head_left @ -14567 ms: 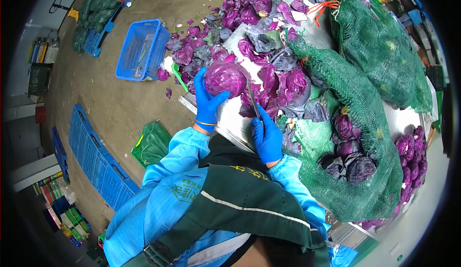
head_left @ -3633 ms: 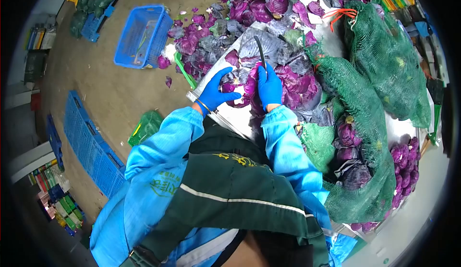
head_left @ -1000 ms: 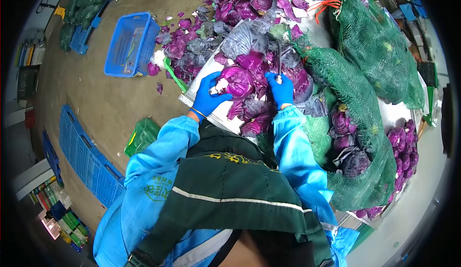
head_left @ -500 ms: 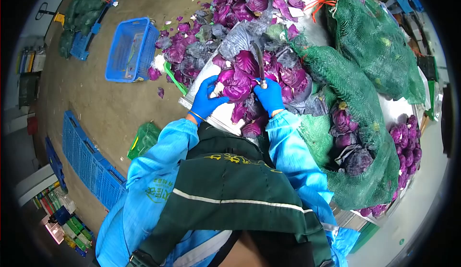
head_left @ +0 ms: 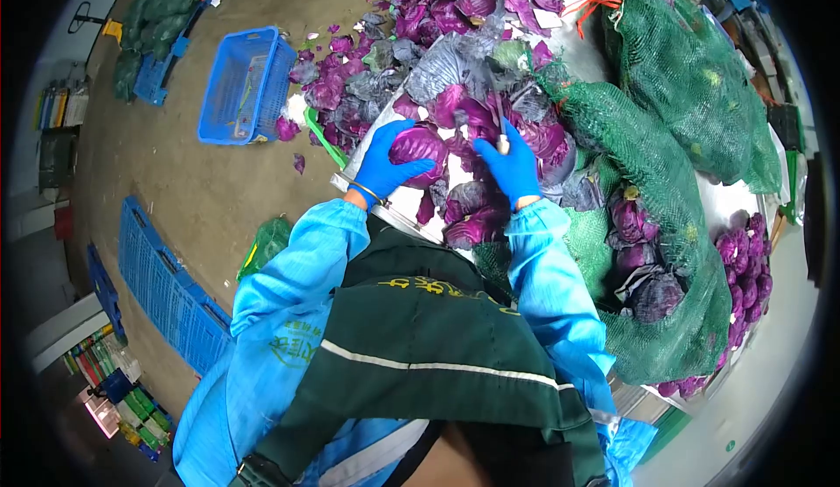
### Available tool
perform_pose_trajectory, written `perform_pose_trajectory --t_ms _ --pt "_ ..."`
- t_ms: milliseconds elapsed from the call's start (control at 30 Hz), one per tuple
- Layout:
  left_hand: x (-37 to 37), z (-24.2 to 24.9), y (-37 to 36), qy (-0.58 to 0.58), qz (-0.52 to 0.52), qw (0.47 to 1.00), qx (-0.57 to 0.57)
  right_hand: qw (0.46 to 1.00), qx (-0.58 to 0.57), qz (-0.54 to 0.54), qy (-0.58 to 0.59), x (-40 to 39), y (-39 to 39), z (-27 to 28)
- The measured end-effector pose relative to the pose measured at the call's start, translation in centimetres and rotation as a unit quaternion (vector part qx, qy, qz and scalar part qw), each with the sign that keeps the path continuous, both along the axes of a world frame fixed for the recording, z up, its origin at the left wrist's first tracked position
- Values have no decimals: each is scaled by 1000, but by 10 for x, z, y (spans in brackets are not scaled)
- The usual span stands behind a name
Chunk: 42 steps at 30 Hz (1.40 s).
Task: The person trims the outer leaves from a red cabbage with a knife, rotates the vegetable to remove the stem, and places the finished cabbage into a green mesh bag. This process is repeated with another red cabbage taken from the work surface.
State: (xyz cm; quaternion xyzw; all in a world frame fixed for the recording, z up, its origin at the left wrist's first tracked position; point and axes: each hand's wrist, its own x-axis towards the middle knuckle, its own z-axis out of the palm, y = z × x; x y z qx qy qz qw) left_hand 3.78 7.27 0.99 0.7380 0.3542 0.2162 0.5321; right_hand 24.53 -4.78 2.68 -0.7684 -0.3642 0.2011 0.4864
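Yellow characters run across the dark green apron near its upper edge at the centre of the frame, and a green printed mark sits on the light blue sleeve at lower left; neither marking is legible at this size. Both hands wear blue gloves. The left hand is spread wide, fingers and thumb wrapped around the side of a red cabbage head, which rests at the near edge of the metal desk, slightly above and left of the frame centre. The right hand is closed around the pale handle of a knife, whose dark blade points up the frame into the loose purple leaves just right of the cabbage head. The two hands lie near each other, with the leaves between them. More trimmed leaves cover the floor and the desk end toward the upper centre. Green mesh sacks holding further cabbages fill the right side of the frame. A blue plastic crate stands on the floor at upper left, and flat blue pallets lie at the left.
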Motion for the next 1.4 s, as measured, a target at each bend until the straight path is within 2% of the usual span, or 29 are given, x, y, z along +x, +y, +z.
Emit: perform_pose_trajectory --t_ms 33,67,100,133,167,200,267,300,333,400,433,500,533,633,700,733,767,800,833,867,933,1000,1033,1067,1100,1167,1233,1367,1400 --pt "4 -2 -4 -2 -18 999 47 991 -55 31 114 -9 6 21" --pt "9 -3 -5 -6 -37 995 97 999 -10 28 35 -20 15 23" --pt "13 9 -9 30 -65 985 156 989 -61 69 114 -20 22 16" --pt "11 8 -12 32 -68 985 156 968 -112 110 193 -21 28 1" --pt "8 4 -13 16 -55 986 155 969 10 79 234 -28 29 -33" --pt "5 1 -12 0 -42 987 157 969 13 80 235 -25 29 -31" --pt "-7 -4 -10 -19 12 1000 -5 927 -145 52 341 -15 26 -28" --pt "-11 -6 -6 -28 19 999 -42 929 -103 88 346 -21 22 -19" --pt "-15 -8 -5 -36 25 996 -82 932 -122 120 321 -25 22 -11" --pt "-17 -10 -7 -43 24 995 -91 963 -153 179 133 -31 20 -10" --pt "-16 -10 -6 -54 23 994 -96 963 -153 178 132 -29 19 -13" --pt "-13 -3 -6 -62 19 992 -111 941 -151 201 229 -25 20 -18" --pt "-13 0 -7 -70 17 989 -126 940 -151 201 229 -25 20 -18" --pt "-15 -2 -6 -53 28 994 -96 952 -110 198 205 -24 18 -14" --pt "-16 -3 -2 -48 22 992 -113 982 -110 132 77 -27 17 -18" --pt "-17 -4 -2 -42 20 990 -133 982 -110 132 78 -22 15 -27" --pt "-19 -5 -7 -39 20 990 -134 990 -106 55 72 -15 11 -40" --pt "-14 -4 -10 -131 103 944 -284 993 -100 -22 63 -10 12 -39" --pt "-6 -3 -9 -220 180 862 -421 995 -52 -59 -63 -9 13 -39" --pt "0 -2 -8 -222 180 862 -419 990 -108 -86 20 -9 8 -39" --pt "12 13 -20 -256 253 834 -418 996 -7 -87 -15 -17 11 -13" --pt "23 17 -25 -226 275 839 -411 990 -85 -37 110 -33 10 25" --pt "27 14 -28 -205 279 846 -406 991 -77 3 110 -43 10 31" --pt "30 7 -32 -182 282 852 -401 983 -136 33 122 -49 11 40" --pt "33 -16 -34 -179 288 881 -330 988 -132 29 76 -53 12 31" --pt "34 -28 -36 -144 286 904 -284 991 -127 27 34 -52 14 27" --pt "31 -30 -40 -108 282 928 -218 969 -229 70 59 -44 16 46" --pt "32 -19 -44 -143 276 920 -238 979 -196 45 20 -45 11 27" --pt "32 -11 -43 -174 293 892 -298 980 -190 39 50 -42 8 18"
